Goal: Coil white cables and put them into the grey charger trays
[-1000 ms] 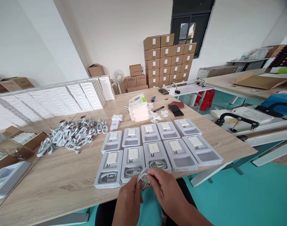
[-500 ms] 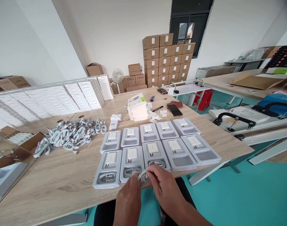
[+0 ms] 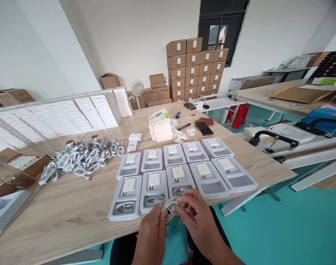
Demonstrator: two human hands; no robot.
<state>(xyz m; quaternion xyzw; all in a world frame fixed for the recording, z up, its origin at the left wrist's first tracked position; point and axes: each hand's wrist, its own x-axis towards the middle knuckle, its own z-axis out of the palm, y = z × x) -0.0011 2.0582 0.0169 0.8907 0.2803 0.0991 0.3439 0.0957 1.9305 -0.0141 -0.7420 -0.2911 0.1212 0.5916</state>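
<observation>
Grasping a coiled whitish flexible cable (image 3: 170,209) with the left hand (image 3: 151,227): thumb and fingers closed on the left side of the loops. Pinching the right side of the same loops between thumb and fingertips of the right hand (image 3: 198,218). Held up by both at the near edge of the wood-grain table (image 3: 74,208), just in front of the second and third trays from the left.

Arranged on the tabletop: light-grey moulded plastic trays (image 3: 212,187), ten in number, in two rows of five. Seated in the far compartment of each: a white rectangular charger (image 3: 203,169). Laid in the near compartments of the three leftmost front-row trays: coiled whitish cables (image 3: 125,208).

Heaped left of the trays: a tangled pile of whitish cables (image 3: 85,156). Behind the pile: stacked flat white boxes (image 3: 54,119) in a long row. Beyond the trays: a stack of white printed sheets (image 3: 160,129), a slim black pen (image 3: 184,126) and a black-screened smartphone (image 3: 204,128). Past the table: a round white fan (image 3: 137,88) and stacked brown cardboard cartons (image 3: 192,71).
</observation>
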